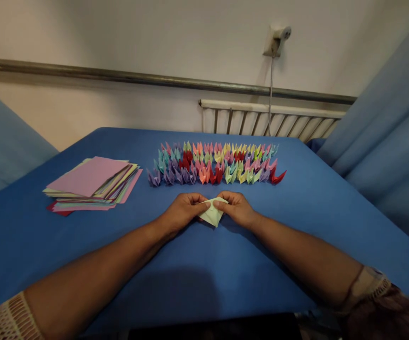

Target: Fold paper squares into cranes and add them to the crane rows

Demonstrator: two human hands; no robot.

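A pale green folded paper (214,217) is held over the blue table in front of me, one point of it facing down toward me. My left hand (186,210) pinches its left side, thumb on top and fingers behind. On the right side my right hand (237,208) pinches it the same way, and both thumbs rest close together near its upper edge. The fingers underneath are partly hidden by the paper. Just beyond my hands stand several rows of folded paper cranes (216,176) in red, purple, pink, green, yellow and blue.
To the left lies an untidy stack of coloured paper sheets (91,177), a pink one on top. A blue cloth covers the table (126,274). Behind it are a metal rail (137,76), a radiator (239,106) and a wall socket with a plug (277,41). Blue curtains (384,108) hang at both sides.
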